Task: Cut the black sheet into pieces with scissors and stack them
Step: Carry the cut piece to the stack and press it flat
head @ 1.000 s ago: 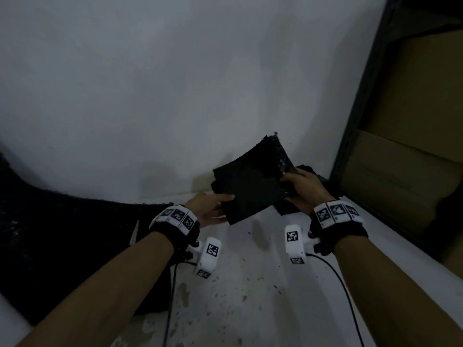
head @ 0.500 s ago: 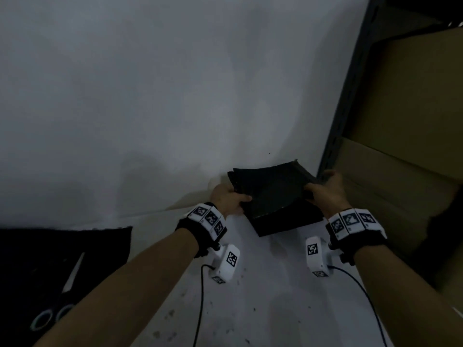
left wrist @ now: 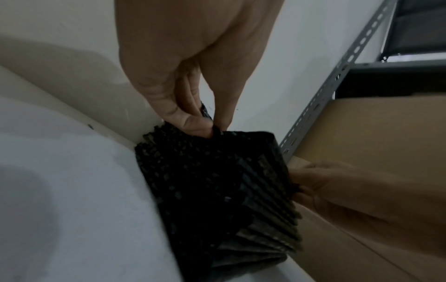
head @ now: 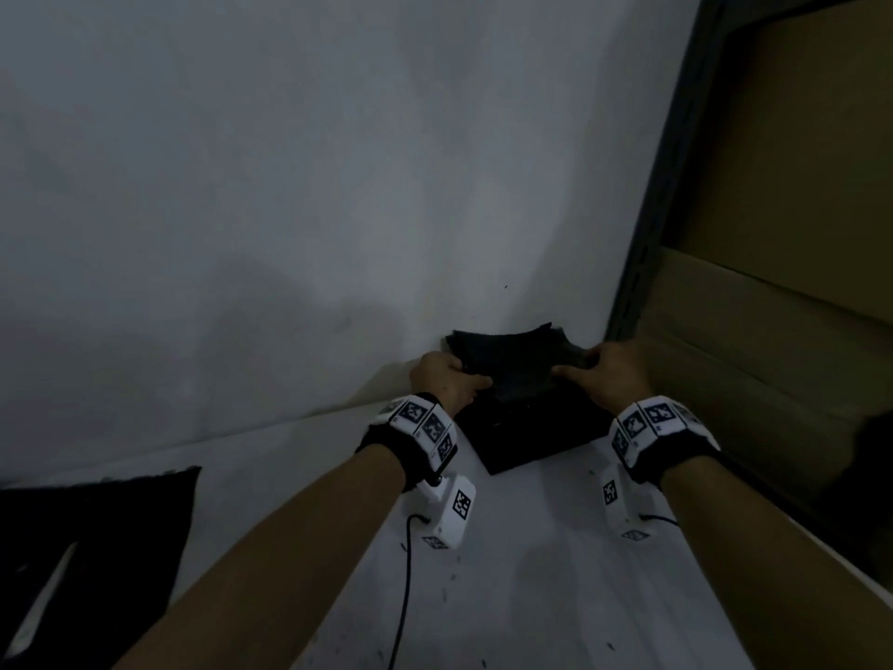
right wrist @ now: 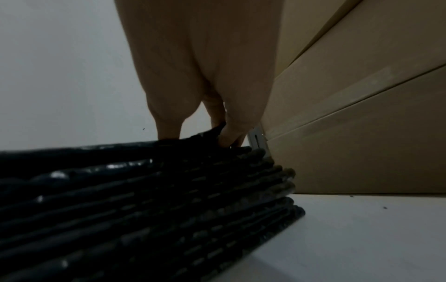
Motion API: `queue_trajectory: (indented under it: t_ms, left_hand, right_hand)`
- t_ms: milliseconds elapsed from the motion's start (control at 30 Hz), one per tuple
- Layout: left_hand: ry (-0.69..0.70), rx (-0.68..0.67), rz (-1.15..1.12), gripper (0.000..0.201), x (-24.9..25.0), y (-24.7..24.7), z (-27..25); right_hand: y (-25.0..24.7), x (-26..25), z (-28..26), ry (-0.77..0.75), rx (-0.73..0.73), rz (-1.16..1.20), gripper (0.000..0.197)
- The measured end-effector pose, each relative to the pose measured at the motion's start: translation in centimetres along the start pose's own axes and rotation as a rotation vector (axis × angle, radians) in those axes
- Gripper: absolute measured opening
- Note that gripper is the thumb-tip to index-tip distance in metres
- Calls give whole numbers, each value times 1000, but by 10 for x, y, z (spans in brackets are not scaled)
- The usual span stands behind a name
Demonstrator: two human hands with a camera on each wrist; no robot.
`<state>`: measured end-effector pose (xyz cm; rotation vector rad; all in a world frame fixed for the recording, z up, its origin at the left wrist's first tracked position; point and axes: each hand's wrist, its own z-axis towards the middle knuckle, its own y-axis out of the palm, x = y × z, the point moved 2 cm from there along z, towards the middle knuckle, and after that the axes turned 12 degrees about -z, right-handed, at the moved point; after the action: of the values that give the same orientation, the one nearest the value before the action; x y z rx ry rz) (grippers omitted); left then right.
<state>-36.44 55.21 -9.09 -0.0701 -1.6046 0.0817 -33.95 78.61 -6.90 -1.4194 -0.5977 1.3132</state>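
So we're at the stacking bit right now. We've got a cut piece [head: 502, 353] held between both hands, sagging in the middle, right over the stack [head: 531, 435] that sits in the corner where the wall [head: 290, 186] meets the shelving unit [head: 642, 224], up around 1 o'clock from us in the head view. Our left hand [head: 447, 382] pinches the piece's left edge, thumb on top and fingers underneath, and our right hand [head: 606, 374] grips the right edge the same sort of way, with the fingers curled under it.

Progress-wise, the wrist views show a good number of layers piled up already, edges a bit fanned out rather than squared. This piece isn't down yet; it still needs to land flat on top.

What's left? Over at 8 o'clock there's more black sheet [head: 96, 524] lying on the table [head: 531, 597], with what looks like the scissors [head: 41, 602] resting on it – pretty dark there, so hard to be sure. We'd guess more cutting is still to come.
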Motion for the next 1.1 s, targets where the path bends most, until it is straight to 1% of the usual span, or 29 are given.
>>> queue_trajectory:
  t_ms: [67,133,167,200,233,267,300,333,367,400,433,467,500,533,600,700,767,833,900,967,1033,1100]
  left_hand:
    - [20,-2,64,37,-2,0,1]
    - [51,-14,163,33,-2,1,2]
    - [70,-19,227,35,0,1,1]
    - [92,-13,292,49,1,3,1]
    - [123,-1,349,67,3,4,1]
    - [177,19,418,82,7,6,-1]
    - [266,34,506,92,11,8,-3]
    - [364,26,611,99,15,10,-4]
    - [458,-20,701,99,19,13,-4]
    - [525,-111,765,91,22,17,-2]
    - [530,-230,788,75,24,21,1]
    - [476,-341,787,55,26,24,3]
    - [407,-426,791,42,27,26,3]
    - [363,-464,808,40,26,29,4]
    - [361,-431,896,48,23,31,5]
    - [407,-394,1018,57,16,35,8]
    - [429,-418,1010,60,18,39,11]
    - [436,-480,1001,72,21,42,12]
    - [330,-562,1038,92,16,45,12]
    - [203,-580,1078,101,4,45,13]
    - [171,-578,1076,102,-6,44,14]
    - [188,-582,1083,101,-11,42,17]
  right_hand:
    - [7,1,-1,1,-43,-68,61]
    - [12,3,-3,7,-89,-148,67]
    - [15,5,-2,5,-98,-193,69]
    - [15,5,-4,3,-99,-246,68]
    - [15,4,-6,1,-91,-310,65]
    - [13,1,-7,-11,-76,-372,61]
    - [11,-2,-6,-44,-53,-412,57]
    - [9,-7,-6,-110,-30,-424,57]
    - [9,-11,-3,-207,-22,-412,60]
    - [10,-16,-1,-329,-43,-376,64]
    - [11,-21,0,-427,-88,-322,67]
    - [14,-24,1,-482,-146,-280,67]
    - [16,-27,2,-500,-203,-259,62]
    - [19,-28,0,-497,-268,-242,56]
    - [26,-28,1,-457,-356,-185,48]
    - [33,-24,6,-391,-400,-144,44]
    - [35,-22,8,-374,-436,-175,44]
    - [36,-22,9,-388,-448,-209,43]
    - [37,-23,10,-364,-461,-216,43]
    - [39,-22,13,-313,-459,-227,41]
    - [43,-25,13,-271,-414,-268,40]
    - [47,-28,13,-239,-349,-322,47]
